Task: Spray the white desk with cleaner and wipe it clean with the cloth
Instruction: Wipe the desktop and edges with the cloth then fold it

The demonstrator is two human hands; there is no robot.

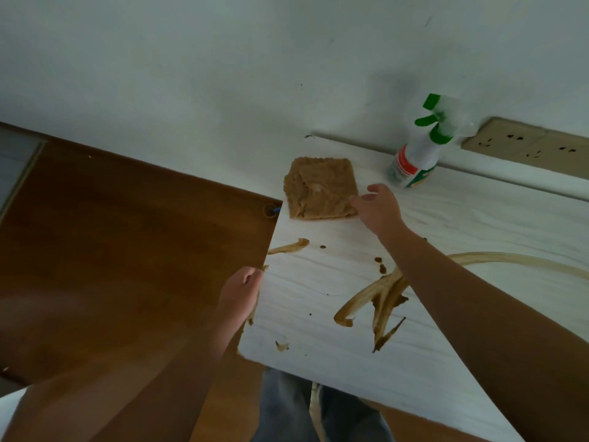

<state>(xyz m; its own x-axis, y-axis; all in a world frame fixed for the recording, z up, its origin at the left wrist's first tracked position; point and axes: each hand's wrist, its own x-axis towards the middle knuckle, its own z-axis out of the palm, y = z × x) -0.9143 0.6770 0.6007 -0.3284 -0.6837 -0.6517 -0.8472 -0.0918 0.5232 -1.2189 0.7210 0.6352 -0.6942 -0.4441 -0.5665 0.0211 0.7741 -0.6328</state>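
Observation:
The white desk (318, 346) is streaked with brown smears (382, 298) across its near and right part. A folded brown cloth (320, 188) lies flat near the desk's far left corner. My right hand (379, 207) reaches over the desk, its fingertips touching the cloth's right edge. A white spray bottle (417, 154) with a green trigger stands upright against the wall, just right of the cloth. My left hand (240, 295) rests at the desk's left edge, fingers hidden below it.
A wooden floor (127, 250) lies to the left of the desk. A beige wall socket strip (526, 143) sits behind the desk at the right. My legs in grey trousers (287, 409) stand at the desk's near edge.

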